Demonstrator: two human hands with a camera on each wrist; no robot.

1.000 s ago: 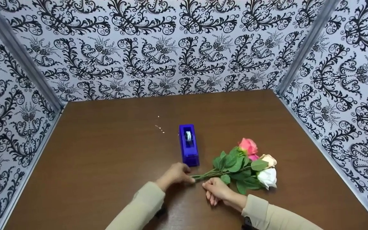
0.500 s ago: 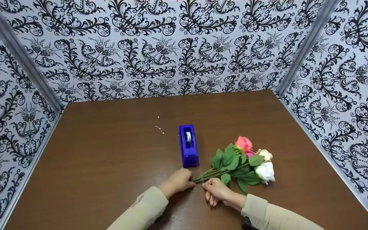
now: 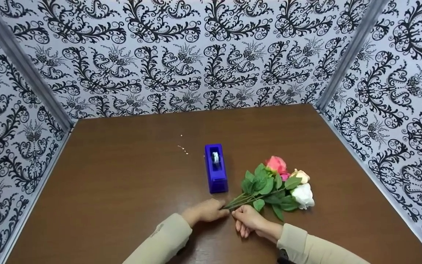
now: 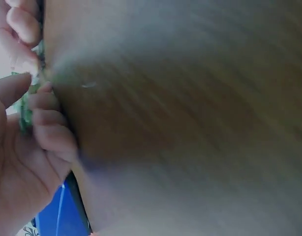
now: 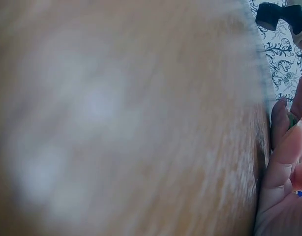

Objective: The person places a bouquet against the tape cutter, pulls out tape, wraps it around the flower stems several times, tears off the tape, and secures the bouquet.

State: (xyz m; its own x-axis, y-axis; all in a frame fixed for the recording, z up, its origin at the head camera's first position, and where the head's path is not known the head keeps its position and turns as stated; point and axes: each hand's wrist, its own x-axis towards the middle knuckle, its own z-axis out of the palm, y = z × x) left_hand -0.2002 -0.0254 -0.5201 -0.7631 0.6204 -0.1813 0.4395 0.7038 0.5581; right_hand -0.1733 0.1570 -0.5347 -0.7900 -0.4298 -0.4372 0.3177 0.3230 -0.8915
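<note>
A bunch of roses lies slanted on the table, with a coral-pink rose (image 3: 277, 164), a cream rose (image 3: 301, 176) and a white rose (image 3: 303, 195) at its right end. My left hand (image 3: 208, 209) holds the lower ends of the green stems (image 3: 239, 200), its fingers curled round them. Close by, my right hand (image 3: 250, 218) keeps thumb and forefinger pinched just below the stems. A faint clear strip, like tape, shows at those fingertips; most of it is hidden. Behind the left hand stands a blue tape dispenser (image 3: 217, 169) with a small roll (image 3: 215, 158) in it.
Several tiny white scraps (image 3: 183, 148) lie on the brown table (image 3: 123, 165), left of the dispenser. Patterned panels (image 3: 167, 55) enclose the table at the back and both sides.
The left hand has shifted slightly toward the right hand and turned over the stem ends. The flower heads have moved a little left and up; the right hand stays in place.
</note>
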